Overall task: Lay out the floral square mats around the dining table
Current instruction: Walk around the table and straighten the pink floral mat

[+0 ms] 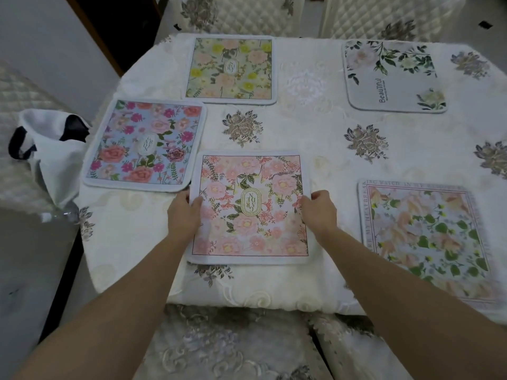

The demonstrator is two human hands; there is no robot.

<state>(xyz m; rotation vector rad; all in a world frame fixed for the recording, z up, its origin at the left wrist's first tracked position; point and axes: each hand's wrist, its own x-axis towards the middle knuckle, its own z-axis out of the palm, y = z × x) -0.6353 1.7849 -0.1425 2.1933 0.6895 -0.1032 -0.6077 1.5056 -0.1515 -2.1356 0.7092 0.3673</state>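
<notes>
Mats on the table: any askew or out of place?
The blue mat sits rotated against the table edge, its corner almost meeting the pink mat that both hands hold. The other three lie fairly square.

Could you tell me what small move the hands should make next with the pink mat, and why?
Probably let go: both the left hand and right hand grip the pink mat, which seems to lie flat and square near the table's front edge.

I count five floral square mats on the dining table: a pink mat, a blue mat, a yellow-flowered mat, a grey "Beautiful" mat and a green-leaved mat. One white bag sits left. Two hands show: left hand, right hand.
</notes>
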